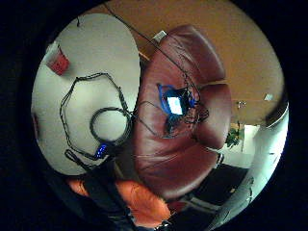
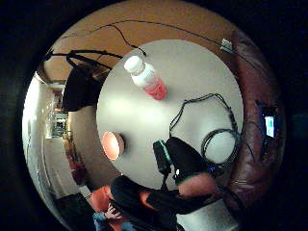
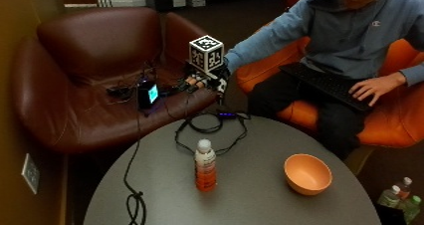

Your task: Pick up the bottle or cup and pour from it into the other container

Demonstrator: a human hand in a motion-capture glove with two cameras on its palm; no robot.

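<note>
The round grey table point(image 3: 265, 195) carries the orange bowl point(image 3: 307, 173) and, well apart from it, the upright bottle point(image 3: 205, 166) with red liquid (cap on). My gloved right hand point(image 3: 205, 81) hovers beyond the table's edge, fingers loosely curled, holding nothing.

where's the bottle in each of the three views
Outside view: the bottle stands upright on the round table, apart from the orange bowl.
Thumb side palm view: it stands on the table with its white cap toward the table's edge, apart from the bowl.
Little finger side palm view: only its reddish lower part shows, at the table's edge.
Shared landmark: the coiled black cable.
</note>
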